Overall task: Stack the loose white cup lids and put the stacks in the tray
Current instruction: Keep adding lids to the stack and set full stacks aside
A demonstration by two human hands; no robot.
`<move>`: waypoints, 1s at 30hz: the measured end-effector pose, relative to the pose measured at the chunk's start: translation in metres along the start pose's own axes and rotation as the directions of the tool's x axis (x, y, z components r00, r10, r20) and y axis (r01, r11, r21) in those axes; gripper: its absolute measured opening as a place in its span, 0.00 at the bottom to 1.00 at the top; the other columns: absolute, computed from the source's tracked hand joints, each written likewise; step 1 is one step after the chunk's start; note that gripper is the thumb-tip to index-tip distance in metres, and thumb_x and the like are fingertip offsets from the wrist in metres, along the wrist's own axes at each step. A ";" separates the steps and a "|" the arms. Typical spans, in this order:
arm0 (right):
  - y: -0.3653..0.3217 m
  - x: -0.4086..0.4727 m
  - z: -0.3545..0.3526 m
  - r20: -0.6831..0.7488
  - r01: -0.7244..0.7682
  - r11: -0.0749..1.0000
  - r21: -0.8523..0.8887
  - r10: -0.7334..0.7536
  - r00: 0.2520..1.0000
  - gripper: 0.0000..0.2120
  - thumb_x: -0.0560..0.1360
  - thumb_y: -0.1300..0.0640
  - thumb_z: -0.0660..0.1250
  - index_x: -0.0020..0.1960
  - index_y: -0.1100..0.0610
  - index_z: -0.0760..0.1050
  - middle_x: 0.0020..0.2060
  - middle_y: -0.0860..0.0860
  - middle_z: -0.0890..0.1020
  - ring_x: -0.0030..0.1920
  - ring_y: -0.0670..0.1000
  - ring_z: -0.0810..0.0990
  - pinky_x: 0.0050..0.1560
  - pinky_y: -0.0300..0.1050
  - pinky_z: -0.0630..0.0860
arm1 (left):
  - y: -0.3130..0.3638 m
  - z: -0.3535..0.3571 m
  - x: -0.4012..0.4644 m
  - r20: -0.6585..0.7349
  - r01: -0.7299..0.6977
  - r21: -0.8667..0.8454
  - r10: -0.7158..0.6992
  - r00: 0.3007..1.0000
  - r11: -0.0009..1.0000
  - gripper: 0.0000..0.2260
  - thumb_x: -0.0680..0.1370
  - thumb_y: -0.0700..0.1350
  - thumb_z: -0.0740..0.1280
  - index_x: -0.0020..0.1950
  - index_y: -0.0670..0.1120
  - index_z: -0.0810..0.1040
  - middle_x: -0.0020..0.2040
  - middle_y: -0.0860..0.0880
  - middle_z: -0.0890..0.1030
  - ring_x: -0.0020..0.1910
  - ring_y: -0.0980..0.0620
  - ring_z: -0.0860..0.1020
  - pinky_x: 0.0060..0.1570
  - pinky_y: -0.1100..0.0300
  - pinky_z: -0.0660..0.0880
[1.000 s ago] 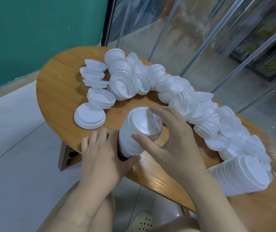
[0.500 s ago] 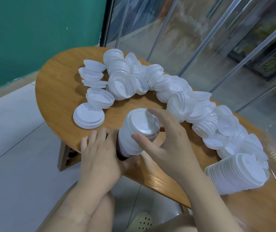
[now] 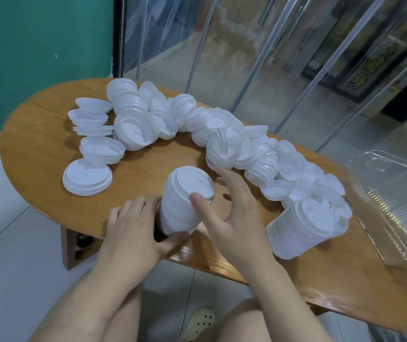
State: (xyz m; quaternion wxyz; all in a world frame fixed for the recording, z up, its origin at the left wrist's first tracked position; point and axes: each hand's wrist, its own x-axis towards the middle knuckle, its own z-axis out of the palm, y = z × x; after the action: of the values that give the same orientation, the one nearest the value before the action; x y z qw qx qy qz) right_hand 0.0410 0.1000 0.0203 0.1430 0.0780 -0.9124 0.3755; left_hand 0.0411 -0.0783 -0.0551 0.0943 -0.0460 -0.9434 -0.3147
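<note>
Clear plastic tray (image 3: 395, 193): at worktop's right end, contents unclear.
Left hand (image 3: 133, 233): grip curled around tilted white lid stack (image 3: 185, 201).
Right hand (image 3: 232, 213): fingers spread, thumb touching stack's top.

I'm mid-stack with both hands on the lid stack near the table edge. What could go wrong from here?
1. The lid stack leans by the wooden table's near edge; if the left hand loosens its grip, it could topple to the floor.
2. The right hand touches it with only the thumb, so the top lids may slide.
3. The second stack lies tilted close by; a swing toward the clear tray might knock it.
</note>
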 end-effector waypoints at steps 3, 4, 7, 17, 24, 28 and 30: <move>0.005 0.000 -0.005 -0.024 -0.054 0.998 0.031 0.055 0.998 0.38 0.71 0.28 0.67 0.75 0.48 0.70 0.68 0.39 0.75 0.69 0.39 0.72 0.68 0.48 0.73 | 0.008 0.005 -0.001 0.030 -0.010 0.006 0.009 1.000 1.000 0.33 0.69 0.78 0.63 0.66 0.59 0.71 0.48 0.58 0.71 0.53 0.53 0.70 0.55 0.55 0.63; 0.005 0.000 -0.005 -0.017 -0.074 0.996 0.039 0.075 0.997 0.39 0.70 0.27 0.67 0.75 0.47 0.70 0.69 0.39 0.75 0.70 0.39 0.72 0.69 0.49 0.73 | 0.010 0.007 -0.001 0.030 -0.019 0.004 0.019 0.999 1.000 0.34 0.68 0.78 0.61 0.66 0.59 0.71 0.48 0.58 0.71 0.52 0.53 0.70 0.55 0.55 0.63; 0.003 0.000 -0.002 0.005 -0.113 0.991 0.067 0.113 0.994 0.42 0.68 0.27 0.69 0.75 0.48 0.71 0.68 0.39 0.77 0.69 0.39 0.73 0.70 0.49 0.73 | 0.012 0.013 -0.002 0.006 -0.033 -0.026 0.033 0.999 0.999 0.33 0.67 0.77 0.59 0.64 0.57 0.73 0.46 0.59 0.70 0.50 0.53 0.71 0.52 0.54 0.63; 0.006 -0.002 0.002 0.010 -0.140 0.985 0.101 0.140 0.990 0.38 0.68 0.31 0.74 0.72 0.47 0.74 0.63 0.39 0.80 0.65 0.40 0.77 0.67 0.48 0.76 | 0.010 0.017 -0.001 0.014 -0.033 -0.021 0.033 0.999 0.999 0.35 0.69 0.77 0.60 0.69 0.58 0.69 0.49 0.60 0.69 0.53 0.55 0.70 0.55 0.58 0.58; 0.009 -0.009 0.004 -0.059 -0.122 0.979 0.161 0.133 0.989 0.35 0.67 0.32 0.74 0.70 0.44 0.74 0.62 0.38 0.81 0.66 0.39 0.77 0.67 0.45 0.76 | 0.011 0.014 -0.001 0.052 -0.023 -0.018 0.024 0.998 1.000 0.36 0.70 0.76 0.62 0.74 0.60 0.66 0.54 0.60 0.69 0.57 0.56 0.69 0.56 0.60 0.55; 0.010 -0.012 0.009 -0.065 -0.113 0.977 0.182 0.126 0.990 0.36 0.67 0.35 0.75 0.71 0.49 0.75 0.62 0.40 0.82 0.66 0.42 0.78 0.66 0.46 0.76 | 0.009 0.016 -0.002 0.024 -0.032 -0.030 0.033 0.999 0.999 0.36 0.69 0.77 0.60 0.71 0.59 0.69 0.51 0.60 0.68 0.53 0.56 0.68 0.54 0.60 0.55; 0.009 -0.014 0.011 -0.058 -0.118 0.975 0.189 0.131 0.990 0.36 0.67 0.36 0.76 0.71 0.49 0.75 0.62 0.40 0.81 0.66 0.41 0.77 0.66 0.44 0.75 | 0.008 0.018 -0.002 -0.001 -0.038 -0.048 0.038 0.999 0.998 0.36 0.68 0.77 0.59 0.70 0.58 0.71 0.50 0.60 0.68 0.53 0.55 0.70 0.54 0.59 0.57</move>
State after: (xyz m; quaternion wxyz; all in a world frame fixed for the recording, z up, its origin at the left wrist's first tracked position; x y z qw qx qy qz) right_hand 0.0498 0.0994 0.0028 0.1434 0.0202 -0.8711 0.4692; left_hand 0.0418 -0.0610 -0.0650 0.0992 -0.0660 -0.9346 -0.3352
